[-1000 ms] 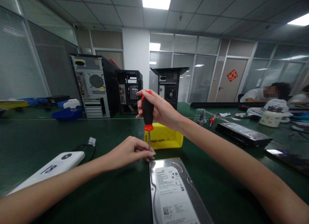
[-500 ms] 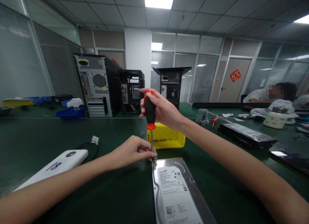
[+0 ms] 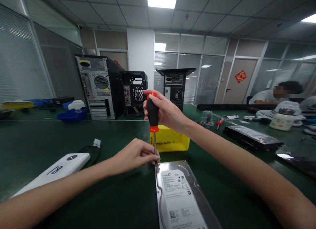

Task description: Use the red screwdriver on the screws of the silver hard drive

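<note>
My right hand [image 3: 170, 110] is closed round the black-and-red handle of a screwdriver [image 3: 153, 114], which stands nearly upright. Its shaft runs down to the far left corner of a hard drive [image 3: 176, 186] lying label up on the table. My left hand [image 3: 140, 153] pinches the lower part of the shaft between thumb and fingers, close to that corner. The tip and whatever lies under it are hidden by the fingertips. Just behind the drive sits a yellow bin [image 3: 176, 140] with small dark screws in it.
A white power bank [image 3: 55, 171] marked 18 lies left on the green table [image 3: 118, 196]. Computer cases [image 3: 98, 87] stand at the back, a blue bin [image 3: 71, 115] beside them. To the right are another drive [image 3: 253, 136], a cream jar [image 3: 281, 121] and a seated person [image 3: 265, 97].
Both hands and the screwdriver stay almost in place; the handle shows hardly any shift. The person at the right back has raised their head slightly.
</note>
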Tool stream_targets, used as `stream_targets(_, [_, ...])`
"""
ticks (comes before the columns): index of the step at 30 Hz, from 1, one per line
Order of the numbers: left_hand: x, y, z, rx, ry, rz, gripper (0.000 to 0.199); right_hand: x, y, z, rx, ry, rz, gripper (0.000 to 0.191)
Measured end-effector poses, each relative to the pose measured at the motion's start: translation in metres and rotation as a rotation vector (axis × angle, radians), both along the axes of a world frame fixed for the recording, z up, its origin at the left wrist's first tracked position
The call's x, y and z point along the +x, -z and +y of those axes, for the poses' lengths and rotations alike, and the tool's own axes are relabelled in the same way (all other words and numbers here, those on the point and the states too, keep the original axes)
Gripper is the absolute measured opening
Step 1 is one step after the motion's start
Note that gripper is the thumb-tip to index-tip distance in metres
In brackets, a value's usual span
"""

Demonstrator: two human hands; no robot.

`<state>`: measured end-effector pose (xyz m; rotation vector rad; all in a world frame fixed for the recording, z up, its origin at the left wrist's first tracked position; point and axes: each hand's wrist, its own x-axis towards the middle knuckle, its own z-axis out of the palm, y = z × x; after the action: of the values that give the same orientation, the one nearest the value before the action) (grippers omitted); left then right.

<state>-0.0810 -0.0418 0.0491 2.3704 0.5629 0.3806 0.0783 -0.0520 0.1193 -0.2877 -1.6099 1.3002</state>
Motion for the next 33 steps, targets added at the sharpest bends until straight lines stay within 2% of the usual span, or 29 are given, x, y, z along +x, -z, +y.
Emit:
stream_targets(25, [0.0011,0.0015,0.0014,-0.006,-0.008,-0.036,0.025,-0.0011,0.0024,0.0037,0.014,0.027,0.004,0.020])
stream_targets(33, [0.0016,0.0048,0.0065,-0.162,0.011,-0.038,0.027,-0.0020,0.0027,0.0034,0.031,0.064,-0.023,0.022])
